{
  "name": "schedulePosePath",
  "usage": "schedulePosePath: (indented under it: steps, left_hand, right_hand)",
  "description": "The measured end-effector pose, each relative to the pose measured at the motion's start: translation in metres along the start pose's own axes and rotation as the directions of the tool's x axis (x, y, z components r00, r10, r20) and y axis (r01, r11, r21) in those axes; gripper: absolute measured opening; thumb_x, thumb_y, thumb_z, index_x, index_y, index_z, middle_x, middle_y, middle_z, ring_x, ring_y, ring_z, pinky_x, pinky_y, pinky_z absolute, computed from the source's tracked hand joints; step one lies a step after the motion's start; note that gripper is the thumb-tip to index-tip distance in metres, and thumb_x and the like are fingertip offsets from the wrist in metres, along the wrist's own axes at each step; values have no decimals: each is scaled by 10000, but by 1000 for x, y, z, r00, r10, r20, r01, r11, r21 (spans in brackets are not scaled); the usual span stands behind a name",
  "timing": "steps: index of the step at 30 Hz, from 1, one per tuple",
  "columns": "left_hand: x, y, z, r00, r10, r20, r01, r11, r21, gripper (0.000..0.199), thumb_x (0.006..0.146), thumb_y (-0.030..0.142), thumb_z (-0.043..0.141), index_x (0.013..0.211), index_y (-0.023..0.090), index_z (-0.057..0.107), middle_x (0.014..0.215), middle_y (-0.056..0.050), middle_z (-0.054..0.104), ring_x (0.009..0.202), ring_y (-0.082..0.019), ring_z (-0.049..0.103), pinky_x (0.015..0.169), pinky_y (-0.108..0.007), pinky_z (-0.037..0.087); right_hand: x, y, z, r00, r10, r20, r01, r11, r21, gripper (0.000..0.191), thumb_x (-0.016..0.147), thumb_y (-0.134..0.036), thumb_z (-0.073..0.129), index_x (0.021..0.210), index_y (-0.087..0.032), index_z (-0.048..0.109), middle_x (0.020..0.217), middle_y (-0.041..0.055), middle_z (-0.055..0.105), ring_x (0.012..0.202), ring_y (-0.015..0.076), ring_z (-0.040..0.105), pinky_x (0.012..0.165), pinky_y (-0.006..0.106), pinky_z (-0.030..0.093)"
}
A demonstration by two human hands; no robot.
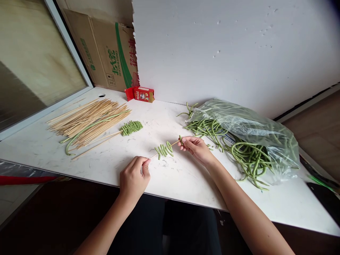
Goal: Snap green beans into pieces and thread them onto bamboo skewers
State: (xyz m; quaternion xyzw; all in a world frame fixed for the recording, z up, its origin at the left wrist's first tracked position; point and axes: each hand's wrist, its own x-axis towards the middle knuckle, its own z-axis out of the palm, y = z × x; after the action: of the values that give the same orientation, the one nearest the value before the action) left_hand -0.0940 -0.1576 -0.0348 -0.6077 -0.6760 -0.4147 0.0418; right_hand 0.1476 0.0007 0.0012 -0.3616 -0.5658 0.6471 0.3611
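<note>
My left hand [135,176] pinches the lower end of a thin wooden skewer [153,156] near the table's front edge. Several short pieces of long green bean [164,150] are threaded crosswise along its middle. At the skewer's far tip, my right hand [196,148] is closed on another short green bean piece [181,140], which sits at or on the point. Left of centre, a filled skewer of tightly packed bean pieces [132,128] lies on the table.
A pile of bare skewers [90,118] lies at the left with a long bean [87,131] across it. Right of my hands, a clear plastic bag [244,120] spills long beans [251,159] over the white table [183,184]. A small red box [143,94] and a cardboard carton [106,53] stand behind.
</note>
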Motion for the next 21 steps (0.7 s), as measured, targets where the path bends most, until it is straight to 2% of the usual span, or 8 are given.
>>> schedulePosePath:
  steps: [9,21]
  left_hand:
    - [-1,-1,0,1000,1,-2,-1,1000,17,156,1008,225,604,866,219,669,822,-3,749,706,-155,684,618,-270,413]
    - [-2,-1,1,1000,-10,-11,10,999,36,177,990,206,600,826,220,666,797,-11,751,681,-161,673,597,-276,393]
  right_hand:
    - [3,5,-2,999,-13,-31,13,1000,7,317,779,-518,894,902,-230,844,879,49,790,723,152,665,735,307,568]
    - [2,5,2,996,-41,-84,34,996,-84,350,735,-550,907,831,-219,849,805,63,783,672,167,634,654,324,543]
